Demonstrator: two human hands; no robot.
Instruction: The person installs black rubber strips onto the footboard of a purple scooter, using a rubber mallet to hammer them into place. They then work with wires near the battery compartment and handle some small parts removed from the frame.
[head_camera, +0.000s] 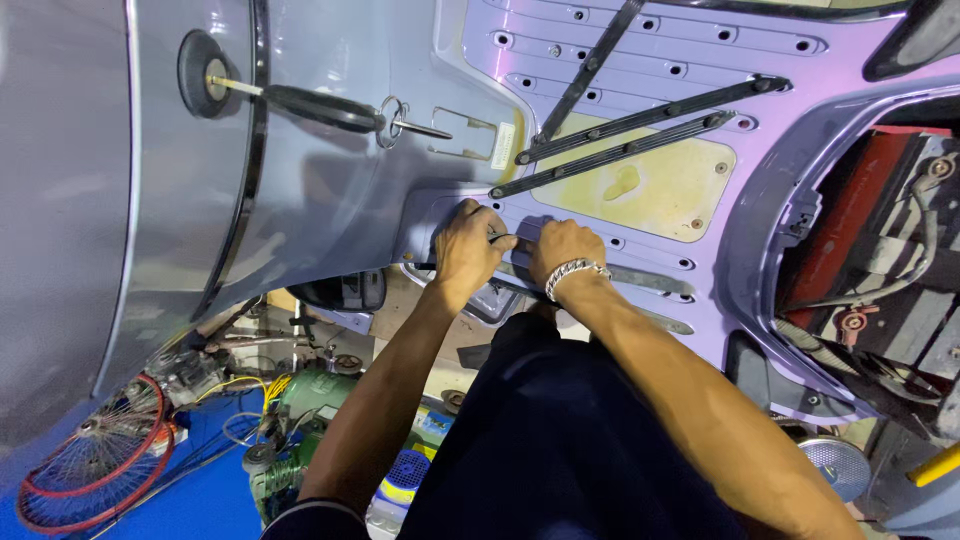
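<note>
Left hand (468, 243) and right hand (562, 250) side by side on scooter floorboard (640, 190), fingers curled shut on black rail strip (503, 238) at panel's near edge. Judged best: kept strip aligned with hole row, pressed evenly, wrists low

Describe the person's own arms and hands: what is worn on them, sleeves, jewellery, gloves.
Both hands are bare, no gloves. The right hand has a chunky silver chain bracelet around its wrist. The left hand wears nothing visible, no ring or watch. Both forearms are uncovered; a dark short sleeve edge shows only at the left upper arm near the bottom of the view.
</note>
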